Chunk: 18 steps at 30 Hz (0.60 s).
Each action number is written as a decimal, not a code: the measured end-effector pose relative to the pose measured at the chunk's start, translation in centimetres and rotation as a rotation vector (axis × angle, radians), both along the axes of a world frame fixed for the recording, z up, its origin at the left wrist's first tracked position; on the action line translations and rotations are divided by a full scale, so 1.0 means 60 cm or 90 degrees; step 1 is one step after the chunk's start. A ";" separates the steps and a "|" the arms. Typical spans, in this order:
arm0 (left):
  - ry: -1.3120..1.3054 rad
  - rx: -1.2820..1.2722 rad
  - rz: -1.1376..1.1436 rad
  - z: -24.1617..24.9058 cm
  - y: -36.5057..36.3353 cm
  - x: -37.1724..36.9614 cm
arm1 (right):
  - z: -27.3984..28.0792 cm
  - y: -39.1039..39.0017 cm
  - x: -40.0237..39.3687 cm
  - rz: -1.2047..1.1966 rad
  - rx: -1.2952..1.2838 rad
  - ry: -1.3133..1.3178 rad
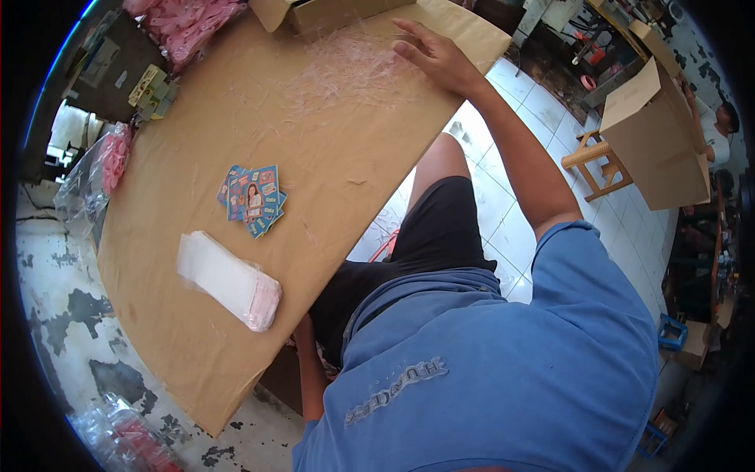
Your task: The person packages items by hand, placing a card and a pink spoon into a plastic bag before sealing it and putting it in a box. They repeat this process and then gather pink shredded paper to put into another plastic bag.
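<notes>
My right hand (435,57) is at the far edge of the table, fingers apart and holding nothing I can see. Beside its fingertips lies a loose heap of thin, clear pinkish plastic strips (346,75). My left forearm (311,377) goes down past the near table edge, and the fingers of that hand are hidden there. Nearest to it on the table is a stack of white, clear-edged plastic sleeves (228,283) with a pink end. A small fanned pile of blue printed cards (254,198) lies beyond the sleeves.
Brown paper covers the table (173,346). An open cardboard box (338,17) and pink packets (185,27) stand at the far side. Plastic bags (94,169) hang by the left edge. To the right, a person (717,134) is behind a large carton (657,138) near a wooden stool (598,161).
</notes>
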<state>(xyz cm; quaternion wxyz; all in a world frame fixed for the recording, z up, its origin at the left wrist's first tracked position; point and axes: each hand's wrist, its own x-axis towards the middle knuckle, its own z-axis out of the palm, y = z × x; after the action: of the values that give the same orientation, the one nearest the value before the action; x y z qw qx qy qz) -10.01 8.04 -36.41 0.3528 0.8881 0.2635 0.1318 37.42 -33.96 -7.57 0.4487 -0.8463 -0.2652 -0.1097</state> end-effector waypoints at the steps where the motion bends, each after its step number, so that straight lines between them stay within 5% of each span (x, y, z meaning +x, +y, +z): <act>1: -0.003 -0.002 -0.001 -0.002 0.000 0.002 | 0.000 0.000 0.001 0.004 0.010 0.003; 18: -0.052 -0.023 -0.039 -0.004 -0.012 0.027 | 0.006 0.004 -0.014 0.006 -0.014 -0.016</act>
<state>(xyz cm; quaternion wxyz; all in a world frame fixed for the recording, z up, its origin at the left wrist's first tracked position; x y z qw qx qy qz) -8.39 7.31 -36.64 0.3832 0.8830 0.2242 0.1523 36.59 -33.72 -7.19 0.4369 -0.8483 -0.2762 -0.1152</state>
